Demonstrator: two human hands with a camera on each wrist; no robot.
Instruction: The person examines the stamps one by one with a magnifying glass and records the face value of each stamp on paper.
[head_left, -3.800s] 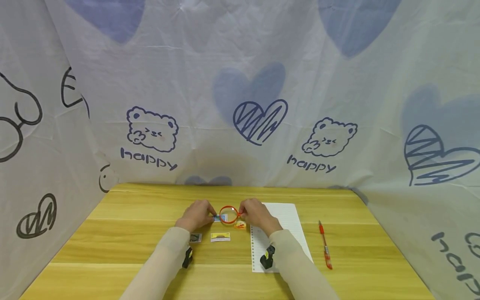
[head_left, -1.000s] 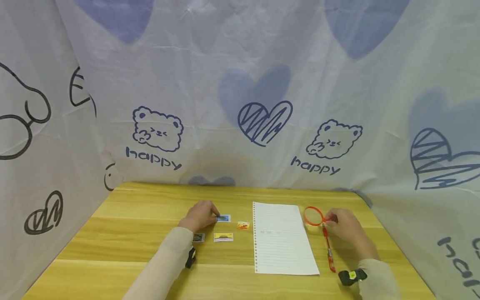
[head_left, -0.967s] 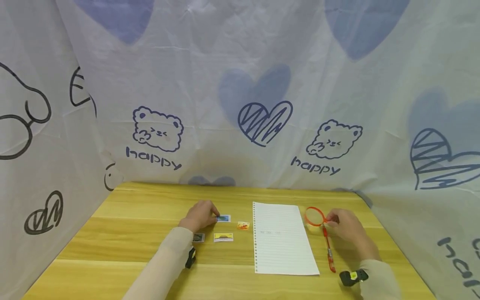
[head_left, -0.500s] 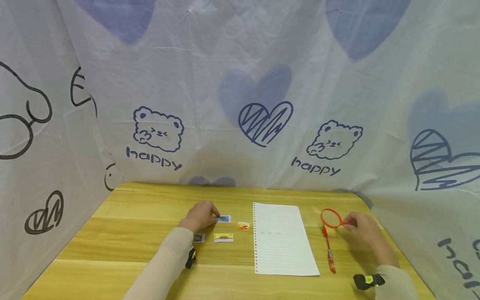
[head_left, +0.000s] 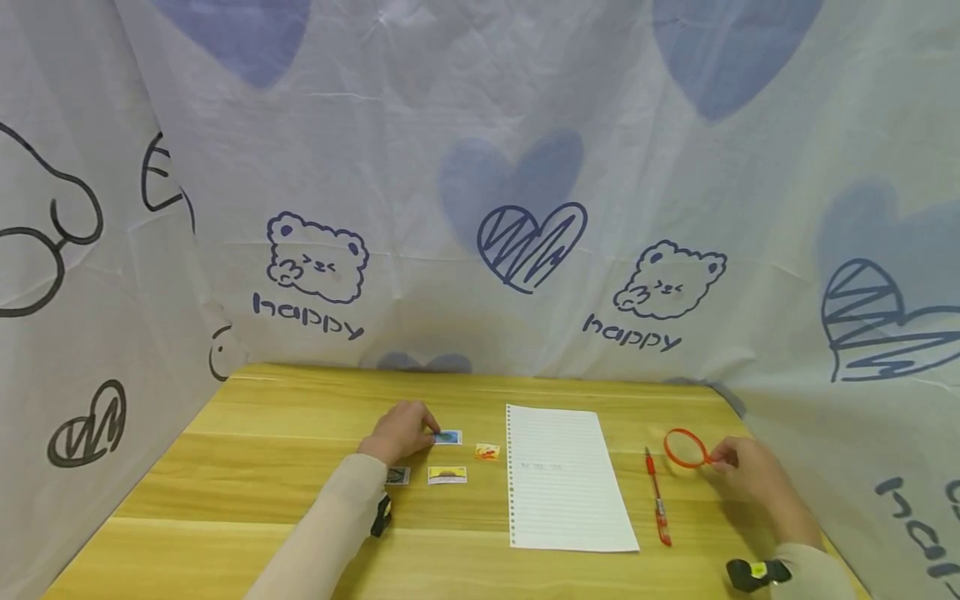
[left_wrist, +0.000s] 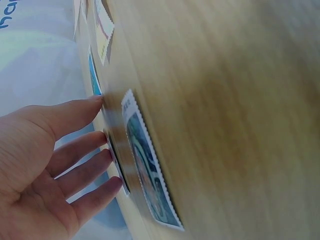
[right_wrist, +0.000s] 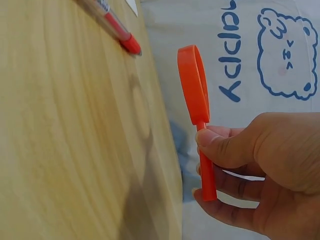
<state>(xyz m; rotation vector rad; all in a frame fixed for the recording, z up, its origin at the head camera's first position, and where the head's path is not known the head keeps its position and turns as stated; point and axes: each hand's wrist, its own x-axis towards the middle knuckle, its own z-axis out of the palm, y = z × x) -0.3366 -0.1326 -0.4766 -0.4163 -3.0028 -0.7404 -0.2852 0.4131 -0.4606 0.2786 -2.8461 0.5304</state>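
My right hand (head_left: pixel 757 479) pinches the handle of a red-rimmed magnifying glass (right_wrist: pixel 191 87) between thumb and fingers, over the table's right side. The right wrist view shows it raised above the wood, casting a shadow. My left hand (head_left: pixel 401 433) rests at the left end of a blue stamp (head_left: pixel 451 437), its thumb tip at the stamp's edge and its other fingers loosely extended to the tabletop. Another stamp (left_wrist: pixel 118 167) lies by those fingertips, mostly hidden. Near this hand are a dark green stamp (left_wrist: pixel 147 167), a yellow stamp (head_left: pixel 447 476) and a small orange-yellow stamp (head_left: pixel 487 452).
A lined sheet (head_left: pixel 570 508) with punched holes and faint writing lies mid-table. Between it and my right hand is a red pen (head_left: pixel 655 492). Patterned white cloth (head_left: pixel 427 317) hangs behind and on both sides of the wooden table (head_left: pixel 247 467).
My right hand has carried the magnifying glass rightward from over the blue stamp, across the sheet and past the pen, sinking slightly lately. My left hand stays by the blue stamp.
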